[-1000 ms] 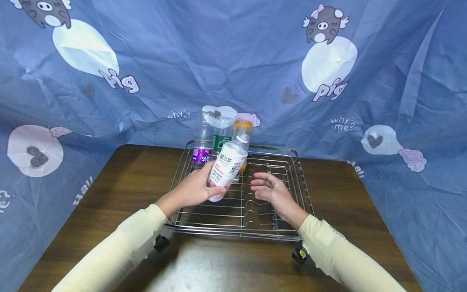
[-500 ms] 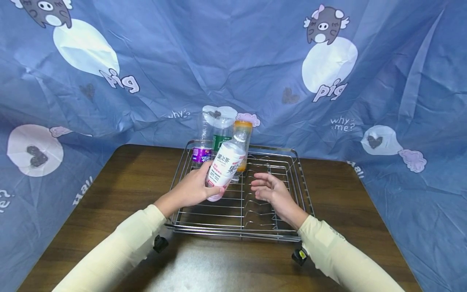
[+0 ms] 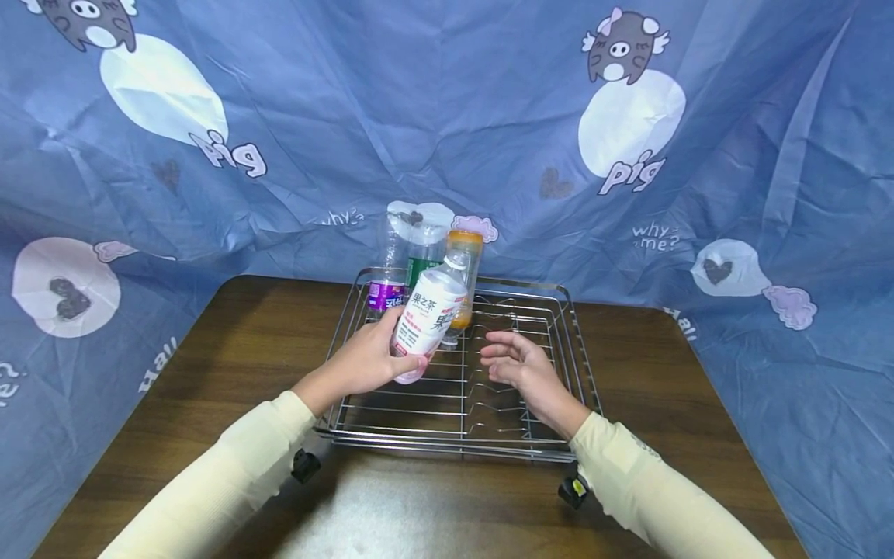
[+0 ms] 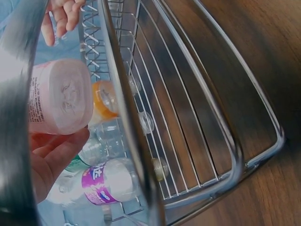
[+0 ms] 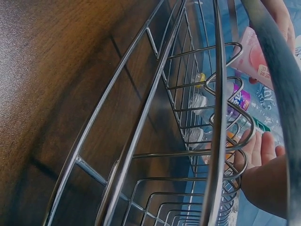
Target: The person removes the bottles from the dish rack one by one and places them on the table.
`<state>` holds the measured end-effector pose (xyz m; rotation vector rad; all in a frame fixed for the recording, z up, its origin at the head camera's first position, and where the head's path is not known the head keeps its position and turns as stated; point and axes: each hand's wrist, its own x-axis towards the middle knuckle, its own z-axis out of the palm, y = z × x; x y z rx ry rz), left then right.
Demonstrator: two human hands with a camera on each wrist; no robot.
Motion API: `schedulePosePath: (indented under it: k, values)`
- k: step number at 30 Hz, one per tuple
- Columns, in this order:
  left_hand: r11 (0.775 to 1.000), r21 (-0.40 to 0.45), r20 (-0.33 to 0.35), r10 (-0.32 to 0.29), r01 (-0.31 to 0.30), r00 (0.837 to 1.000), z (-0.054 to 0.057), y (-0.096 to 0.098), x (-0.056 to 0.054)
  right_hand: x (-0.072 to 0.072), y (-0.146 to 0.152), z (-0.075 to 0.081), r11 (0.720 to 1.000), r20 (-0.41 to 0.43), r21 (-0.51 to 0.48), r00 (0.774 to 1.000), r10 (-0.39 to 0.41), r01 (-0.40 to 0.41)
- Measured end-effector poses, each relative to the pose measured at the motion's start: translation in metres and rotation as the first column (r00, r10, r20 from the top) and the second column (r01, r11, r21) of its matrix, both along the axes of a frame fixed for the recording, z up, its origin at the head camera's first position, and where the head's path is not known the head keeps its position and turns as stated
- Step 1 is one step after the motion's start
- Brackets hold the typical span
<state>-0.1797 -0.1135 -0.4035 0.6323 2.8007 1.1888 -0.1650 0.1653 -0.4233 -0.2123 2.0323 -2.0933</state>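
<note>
My left hand [image 3: 366, 353] grips a clear plastic bottle [image 3: 427, 320] with a white and pink label. The bottle leans, neck pointing up and to the right, over the left part of a metal wire dish rack [image 3: 461, 446]. Its pink base [image 4: 70, 96] shows in the left wrist view. Over the rack's right part, my right hand [image 3: 527, 376] holds nothing, fingers loosely bent toward the bottle. Behind it, three bottles stand neck down in the rack: one purple-labelled [image 3: 386, 296], one green-labelled [image 3: 421, 268], and one with orange bands [image 3: 466, 239], partly hidden by the held bottle.
The rack stands on a brown wooden table [image 3: 244, 334], with wavy wire dividers [image 3: 489, 404] along its right part. A blue printed cloth [image 3: 447, 116] hangs behind and at both sides. A black wrist device [image 3: 574, 489] sits under the right sleeve.
The held bottle and my left hand have shifted slightly to the left, and the bottle has turned a little in the grip. My right hand stays in place.
</note>
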Motion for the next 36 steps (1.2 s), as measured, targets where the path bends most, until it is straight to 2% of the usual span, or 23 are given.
schedulePosePath:
  k: [14,36]
  values:
    - [1.000,-0.010,-0.019,0.006,-0.006,1.000,-0.0005,-0.0019,-0.0011,-0.0021,0.0025,-0.0031,1.000,0.004,0.016,1.000,-0.008,0.008]
    - [1.000,0.015,-0.036,0.021,-0.020,0.999,0.0007,-0.0087,-0.0004,-0.0013,0.0018,0.0006,1.000,-0.006,0.002,1.000,-0.005,0.005]
